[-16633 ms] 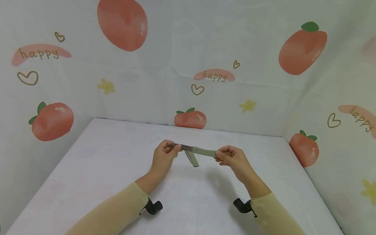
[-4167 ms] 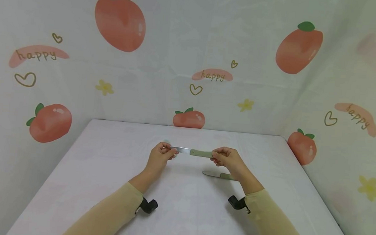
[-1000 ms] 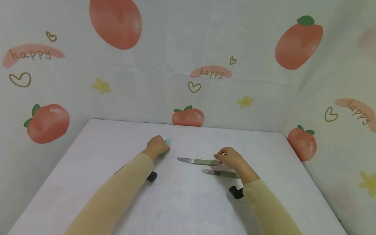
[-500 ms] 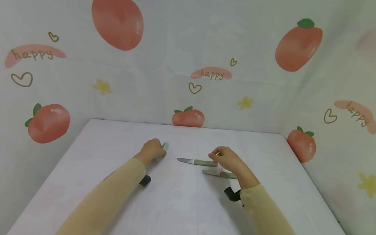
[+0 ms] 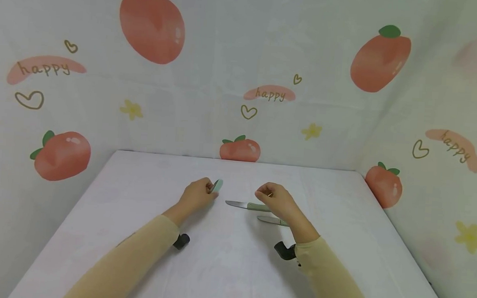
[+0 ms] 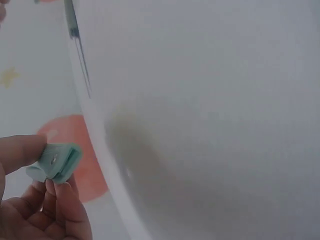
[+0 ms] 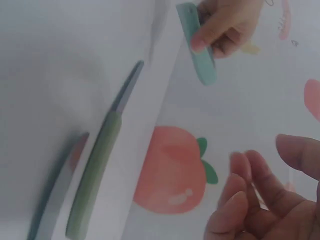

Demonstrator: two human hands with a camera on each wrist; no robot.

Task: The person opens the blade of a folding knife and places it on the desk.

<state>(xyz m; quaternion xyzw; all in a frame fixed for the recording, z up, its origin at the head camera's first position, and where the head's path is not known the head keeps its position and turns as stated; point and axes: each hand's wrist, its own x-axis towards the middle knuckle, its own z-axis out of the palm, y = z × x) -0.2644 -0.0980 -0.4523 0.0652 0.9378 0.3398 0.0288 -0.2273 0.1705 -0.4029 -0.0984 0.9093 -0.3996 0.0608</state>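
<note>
My left hand point(image 5: 194, 195) pinches a folded mint-green pocket knife point(image 5: 217, 185) between thumb and fingers, raised above the table. In the left wrist view the folded knife point(image 6: 59, 160) shows end-on, its blade tucked in the handle. Across from it, my right hand point(image 5: 278, 201) hovers with loosely bent fingers and nothing between them; the right wrist view shows a gap between thumb and fingertips. Beneath that hand lie two unfolded knives with green handles. The farther knife point(image 5: 255, 206) points its blade left; the nearer knife point(image 5: 272, 220) has its handle partly hidden by the right wrist.
A white cloth covers the table point(image 5: 223, 266). Behind it and at both sides hangs a pale printed curtain point(image 5: 211, 51) with fruit, hearts and "happy" lettering. Each wrist carries a small black camera, such as the left one point(image 5: 182, 241).
The left hand has lifted the mint-green pocket knife off the table and drawn it inward. The right hand has shifted left over the knives. Earlier, both hands held a green knife, now lying unfolded.
</note>
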